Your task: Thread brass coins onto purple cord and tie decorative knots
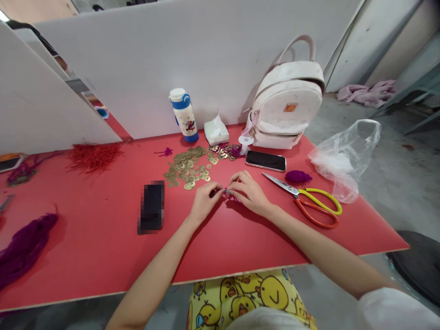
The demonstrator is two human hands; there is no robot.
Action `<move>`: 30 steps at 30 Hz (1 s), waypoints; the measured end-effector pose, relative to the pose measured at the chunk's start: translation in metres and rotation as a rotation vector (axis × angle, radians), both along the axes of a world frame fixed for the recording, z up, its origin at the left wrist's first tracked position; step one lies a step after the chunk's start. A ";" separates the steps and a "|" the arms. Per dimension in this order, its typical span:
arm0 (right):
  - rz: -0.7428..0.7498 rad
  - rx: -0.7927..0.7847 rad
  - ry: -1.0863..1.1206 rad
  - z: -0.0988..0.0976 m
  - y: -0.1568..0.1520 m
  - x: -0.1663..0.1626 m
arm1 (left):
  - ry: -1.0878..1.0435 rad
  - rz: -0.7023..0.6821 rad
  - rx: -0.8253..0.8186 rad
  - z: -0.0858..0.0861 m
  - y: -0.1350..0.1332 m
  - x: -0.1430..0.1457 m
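Note:
My left hand [205, 200] and my right hand [250, 192] meet low over the red table, fingertips almost touching. Both pinch a short piece of purple yarn [227, 194]; a small loop of it shows below my fingers. Whether a coin is on the yarn, I cannot tell. Just beyond my left hand lies a loose spread of brass coins with holes [189, 165]. More coins with purple yarn [229, 150] are bunched behind them. Right of my right hand rest large scissors [298, 194] with one yellow and one red handle, blades partly apart.
A black phone [152, 207] lies left, another phone [266, 161] beyond my right hand. Behind stand a bottle [184, 114], tissues [216, 132], a white spool [245, 143] and a white backpack [287, 107]. Purple yarn [298, 177], a plastic bag [343, 160], red strands [94, 157] and a purple skein [29, 245] lie around.

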State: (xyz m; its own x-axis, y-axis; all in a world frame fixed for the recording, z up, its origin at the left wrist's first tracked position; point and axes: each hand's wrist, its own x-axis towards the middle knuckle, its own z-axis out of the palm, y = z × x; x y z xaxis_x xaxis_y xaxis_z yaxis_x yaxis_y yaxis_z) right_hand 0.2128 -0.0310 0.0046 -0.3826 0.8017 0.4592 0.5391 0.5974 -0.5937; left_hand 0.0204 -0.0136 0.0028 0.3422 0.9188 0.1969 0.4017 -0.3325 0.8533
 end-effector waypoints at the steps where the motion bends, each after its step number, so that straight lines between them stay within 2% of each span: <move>1: 0.009 -0.010 0.017 0.000 0.000 0.000 | 0.019 -0.041 0.022 0.000 -0.001 0.000; 4: 0.032 -0.046 0.091 0.000 0.002 -0.001 | -0.005 -0.140 0.030 0.001 -0.004 0.000; 6: 0.038 -0.090 0.148 -0.002 0.003 -0.002 | -0.070 -0.153 0.010 0.002 -0.006 0.000; 11: 0.026 -0.189 0.173 -0.006 0.004 -0.002 | -0.277 -0.020 -0.080 0.005 -0.007 0.001; 14: 0.069 -0.256 0.128 -0.005 0.003 -0.003 | -0.368 0.050 -0.125 0.007 -0.006 0.002; 21: 0.199 -0.350 0.101 0.002 -0.002 -0.009 | -0.389 0.168 -0.105 0.008 -0.004 0.004; 27: 0.236 -0.393 0.142 -0.001 -0.002 -0.009 | -0.463 0.108 -0.148 0.006 -0.003 0.006; 30: 0.181 -0.379 0.156 -0.005 -0.001 -0.008 | -0.490 0.069 -0.171 0.004 -0.002 0.006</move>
State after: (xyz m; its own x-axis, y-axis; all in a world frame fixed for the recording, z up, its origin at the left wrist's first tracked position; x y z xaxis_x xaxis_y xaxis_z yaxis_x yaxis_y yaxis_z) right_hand 0.2043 -0.0318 -0.0007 -0.4821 0.8508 0.2090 0.3328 0.3985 -0.8547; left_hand 0.0266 -0.0155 0.0071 0.1846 0.9690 0.1642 -0.0425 -0.1590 0.9864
